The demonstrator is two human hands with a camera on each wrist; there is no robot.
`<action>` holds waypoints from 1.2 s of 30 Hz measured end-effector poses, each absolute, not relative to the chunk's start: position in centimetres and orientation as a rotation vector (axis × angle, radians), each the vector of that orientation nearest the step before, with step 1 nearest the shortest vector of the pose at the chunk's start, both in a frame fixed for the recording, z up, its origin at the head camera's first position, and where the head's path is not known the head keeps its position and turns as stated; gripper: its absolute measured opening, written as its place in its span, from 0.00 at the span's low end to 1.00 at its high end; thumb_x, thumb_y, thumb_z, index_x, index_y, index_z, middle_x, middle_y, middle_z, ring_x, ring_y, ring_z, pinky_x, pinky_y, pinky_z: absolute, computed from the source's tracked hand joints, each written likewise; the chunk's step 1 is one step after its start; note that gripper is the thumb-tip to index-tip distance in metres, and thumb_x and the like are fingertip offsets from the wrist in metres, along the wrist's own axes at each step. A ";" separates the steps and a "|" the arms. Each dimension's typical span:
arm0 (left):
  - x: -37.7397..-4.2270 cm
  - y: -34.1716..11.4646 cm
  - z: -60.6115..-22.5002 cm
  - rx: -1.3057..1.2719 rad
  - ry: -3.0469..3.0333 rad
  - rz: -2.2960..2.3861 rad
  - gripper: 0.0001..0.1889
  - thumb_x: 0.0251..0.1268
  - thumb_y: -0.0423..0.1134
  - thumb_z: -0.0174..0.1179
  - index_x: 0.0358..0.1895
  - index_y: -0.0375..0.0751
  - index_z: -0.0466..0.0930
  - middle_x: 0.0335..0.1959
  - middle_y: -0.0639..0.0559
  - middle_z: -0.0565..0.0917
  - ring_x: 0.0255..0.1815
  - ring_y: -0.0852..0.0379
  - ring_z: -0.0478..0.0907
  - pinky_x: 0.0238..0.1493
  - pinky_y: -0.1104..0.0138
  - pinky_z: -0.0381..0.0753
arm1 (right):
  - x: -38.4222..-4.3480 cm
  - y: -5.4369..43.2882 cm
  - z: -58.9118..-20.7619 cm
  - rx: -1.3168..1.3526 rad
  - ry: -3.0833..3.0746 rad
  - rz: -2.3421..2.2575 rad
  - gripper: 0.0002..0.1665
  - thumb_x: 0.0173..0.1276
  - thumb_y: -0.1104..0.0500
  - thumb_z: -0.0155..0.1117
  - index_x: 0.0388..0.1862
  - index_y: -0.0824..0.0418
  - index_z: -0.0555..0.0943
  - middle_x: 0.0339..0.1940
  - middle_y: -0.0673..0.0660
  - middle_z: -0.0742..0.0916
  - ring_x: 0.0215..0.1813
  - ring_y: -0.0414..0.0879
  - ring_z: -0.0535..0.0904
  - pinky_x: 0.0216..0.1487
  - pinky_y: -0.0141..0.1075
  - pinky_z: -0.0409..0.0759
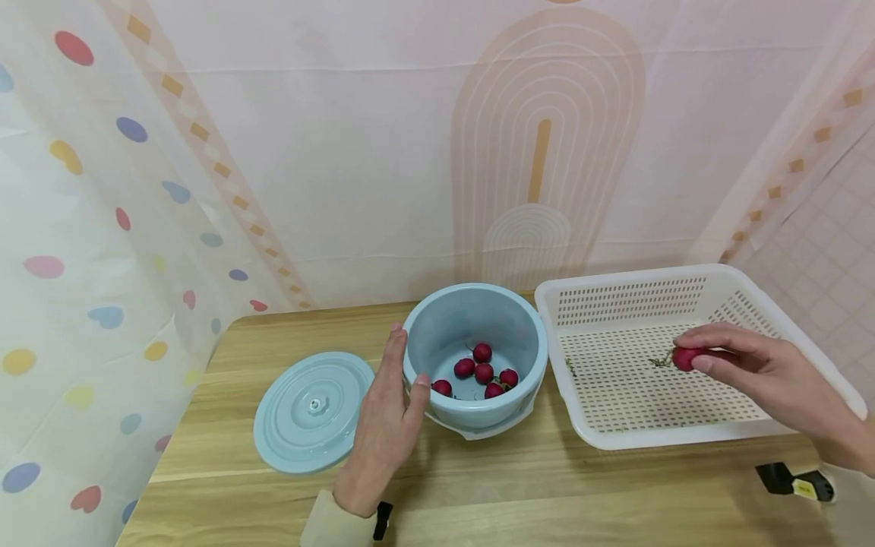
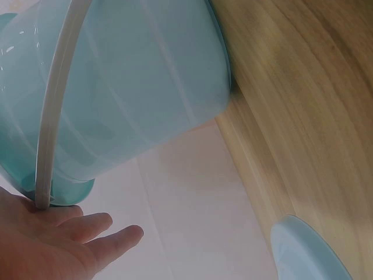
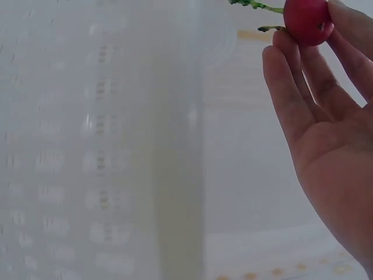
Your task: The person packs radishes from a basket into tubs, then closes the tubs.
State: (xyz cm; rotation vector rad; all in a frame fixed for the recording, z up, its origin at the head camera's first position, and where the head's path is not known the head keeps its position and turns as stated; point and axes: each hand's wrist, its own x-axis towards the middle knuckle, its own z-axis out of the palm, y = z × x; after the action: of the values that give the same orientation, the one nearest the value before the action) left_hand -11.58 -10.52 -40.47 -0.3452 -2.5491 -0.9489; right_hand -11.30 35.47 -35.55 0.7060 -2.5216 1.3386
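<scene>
Over the white perforated basket (image 1: 595, 438), my right hand (image 1: 755, 365) pinches a red radish (image 1: 686, 358) between thumb and fingertips. Green stalks stick out from the radish (image 3: 307, 22) in the right wrist view. My left hand (image 1: 388, 425) rests against the left rim of a light blue bucket (image 1: 478, 414), its fingers fairly straight. Several radishes (image 1: 483, 372) lie on the bucket's bottom. Seen from the left wrist, the left hand (image 2: 55, 245) touches the bucket (image 2: 134, 81) by its rim, near the pale handle (image 2: 55, 105).
A round blue lid (image 1: 314, 410) lies on the wooden table (image 1: 492, 486), left of the bucket. Small green scraps (image 1: 570, 368) are in the basket. Behind the table hangs a patterned curtain (image 1: 369, 167).
</scene>
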 end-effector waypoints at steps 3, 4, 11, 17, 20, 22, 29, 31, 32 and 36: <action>-11.6 -10.5 -40.5 -0.346 -2.549 -0.947 0.36 0.79 0.49 0.50 0.83 0.38 0.54 0.84 0.47 0.56 0.82 0.47 0.58 0.73 0.48 0.68 | -11.1 34.6 -35.3 0.731 -2.468 1.375 0.21 0.68 0.81 0.60 0.56 0.68 0.84 0.51 0.50 0.87 0.44 0.37 0.85 0.41 0.24 0.83; -11.6 -10.5 -40.5 -0.346 -2.548 -0.946 0.36 0.79 0.49 0.50 0.83 0.38 0.54 0.84 0.47 0.56 0.82 0.46 0.58 0.73 0.47 0.68 | -11.1 34.4 -35.2 0.752 -2.439 1.401 0.22 0.67 0.82 0.60 0.56 0.69 0.84 0.51 0.51 0.87 0.45 0.38 0.84 0.42 0.24 0.83; -11.6 -10.6 -40.4 -0.339 -2.561 -0.938 0.36 0.79 0.48 0.50 0.83 0.38 0.54 0.84 0.48 0.56 0.82 0.47 0.57 0.73 0.47 0.68 | -11.1 32.3 -35.0 0.866 -2.219 1.659 0.23 0.63 0.86 0.60 0.56 0.75 0.83 0.55 0.57 0.86 0.49 0.41 0.85 0.47 0.25 0.83; -11.6 -10.5 -40.5 -0.344 -2.560 -0.949 0.35 0.79 0.47 0.51 0.82 0.37 0.54 0.84 0.47 0.56 0.83 0.48 0.56 0.74 0.47 0.66 | -10.9 30.5 -34.8 0.857 -2.147 1.678 0.22 0.62 0.86 0.61 0.54 0.76 0.83 0.56 0.58 0.86 0.52 0.42 0.85 0.49 0.26 0.83; -11.6 -10.6 -40.5 -0.350 -2.556 -0.954 0.35 0.79 0.48 0.50 0.82 0.37 0.55 0.84 0.46 0.56 0.83 0.48 0.55 0.75 0.47 0.65 | -11.0 29.8 -35.0 0.949 -2.014 1.769 0.19 0.64 0.85 0.61 0.54 0.80 0.81 0.57 0.61 0.85 0.54 0.45 0.84 0.50 0.27 0.83; -11.6 -10.6 -40.4 -0.352 -2.552 -0.954 0.35 0.79 0.48 0.50 0.82 0.37 0.54 0.84 0.46 0.56 0.83 0.48 0.55 0.74 0.46 0.65 | -11.2 29.3 -35.2 1.024 -1.920 1.811 0.18 0.64 0.84 0.62 0.54 0.81 0.81 0.57 0.64 0.85 0.54 0.46 0.85 0.51 0.27 0.84; -11.6 -10.6 -40.4 -0.355 -2.545 -0.936 0.35 0.79 0.48 0.50 0.82 0.38 0.55 0.83 0.46 0.57 0.82 0.48 0.56 0.73 0.46 0.67 | -11.2 27.6 -35.1 1.072 -1.864 1.793 0.16 0.66 0.80 0.65 0.53 0.81 0.81 0.55 0.64 0.86 0.56 0.46 0.84 0.51 0.28 0.84; -11.6 -10.6 -40.4 -0.357 -2.544 -0.924 0.35 0.78 0.48 0.51 0.82 0.38 0.55 0.83 0.45 0.59 0.82 0.47 0.57 0.73 0.46 0.67 | -11.3 27.0 -35.1 1.085 -1.837 1.802 0.16 0.66 0.79 0.65 0.52 0.81 0.82 0.55 0.64 0.86 0.56 0.46 0.83 0.52 0.28 0.84; -11.6 -10.6 -40.4 -0.358 -2.543 -0.916 0.35 0.78 0.48 0.51 0.82 0.38 0.56 0.83 0.45 0.59 0.82 0.47 0.57 0.73 0.46 0.67 | -11.3 26.8 -35.1 1.088 -1.824 1.803 0.15 0.66 0.79 0.66 0.52 0.81 0.82 0.55 0.64 0.86 0.56 0.47 0.83 0.52 0.28 0.84; -11.6 -10.7 -40.4 -0.365 -2.541 -0.866 0.34 0.78 0.48 0.51 0.81 0.37 0.57 0.81 0.43 0.62 0.82 0.45 0.58 0.74 0.45 0.66 | -11.6 25.6 -35.1 1.116 -1.774 1.805 0.15 0.67 0.75 0.67 0.52 0.80 0.82 0.55 0.64 0.86 0.58 0.48 0.83 0.52 0.29 0.84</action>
State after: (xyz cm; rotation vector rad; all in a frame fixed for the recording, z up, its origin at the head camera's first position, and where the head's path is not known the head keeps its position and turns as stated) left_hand -11.65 -10.66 -40.35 -0.3655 -2.5406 -0.8663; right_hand -11.62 25.59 -35.10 1.1161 -1.7739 1.8054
